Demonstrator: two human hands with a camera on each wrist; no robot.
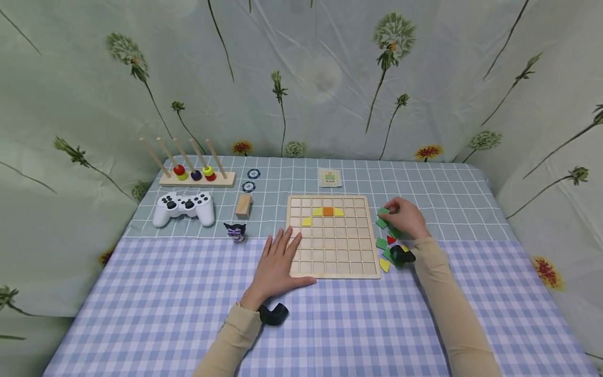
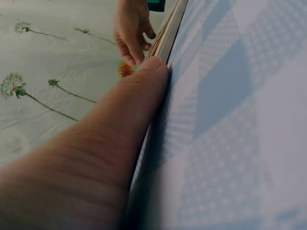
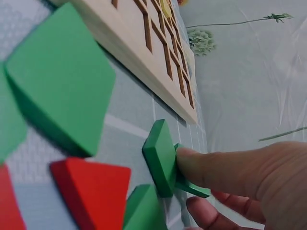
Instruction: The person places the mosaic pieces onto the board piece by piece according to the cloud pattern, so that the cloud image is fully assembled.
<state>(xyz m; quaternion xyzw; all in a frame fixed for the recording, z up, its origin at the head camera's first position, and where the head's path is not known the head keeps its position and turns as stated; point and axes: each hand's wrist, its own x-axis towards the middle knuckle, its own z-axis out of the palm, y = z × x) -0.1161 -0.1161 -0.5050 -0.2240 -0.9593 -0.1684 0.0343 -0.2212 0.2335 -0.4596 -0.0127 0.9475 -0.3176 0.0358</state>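
In the head view my left hand (image 1: 277, 267) lies with spread, straight fingers over the left edge of a wooden grid board (image 1: 334, 262). Its thumb reaches the board's near edge. Two yellow pieces beside an orange square (image 1: 327, 211) and a yellow square (image 1: 306, 221) sit in the grid. Right of the board, my right hand (image 1: 407, 217) pinches a green block (image 3: 189, 186) between thumb and fingers; the thumb hides part of it. Around that hand lie more green blocks (image 3: 62, 79), red triangular blocks (image 3: 93, 189) and yellow pieces (image 1: 384, 265).
A small pattern card (image 1: 330, 177) lies behind the board. To the left stand a peg rack with coloured beads (image 1: 198, 179), a white game controller (image 1: 183, 208), a wooden block (image 1: 243, 206), a small figurine (image 1: 236, 232) and two round chips (image 1: 248, 187).
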